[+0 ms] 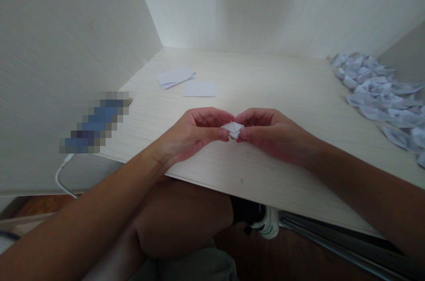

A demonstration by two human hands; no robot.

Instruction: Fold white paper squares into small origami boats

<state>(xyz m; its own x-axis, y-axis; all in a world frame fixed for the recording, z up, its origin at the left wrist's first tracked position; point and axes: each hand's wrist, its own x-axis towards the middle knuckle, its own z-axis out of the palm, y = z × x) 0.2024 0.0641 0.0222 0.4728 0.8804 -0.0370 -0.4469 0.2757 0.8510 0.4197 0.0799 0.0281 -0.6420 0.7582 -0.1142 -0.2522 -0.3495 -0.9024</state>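
Note:
Between my two hands is a small folded white paper piece (233, 128), with creased, pointed faces turned up toward me. My left hand (205, 128) pinches its left side between thumb and fingers. On the opposite side, my right hand (264, 129) grips it the same way, thumb in front and fingers behind. Both hands are low over the front half of the pale table (282, 82). The underside of the folded paper is mostly hidden by my fingers.
Flat white paper slips (175, 77) lie at the back left, with a single slip (199, 89) beside them. A heap of folded paper pieces (372, 82) spreads along the right side. At the left edge sits a pixelated device (99, 119) with a white cable (59, 177). Walls enclose the table.

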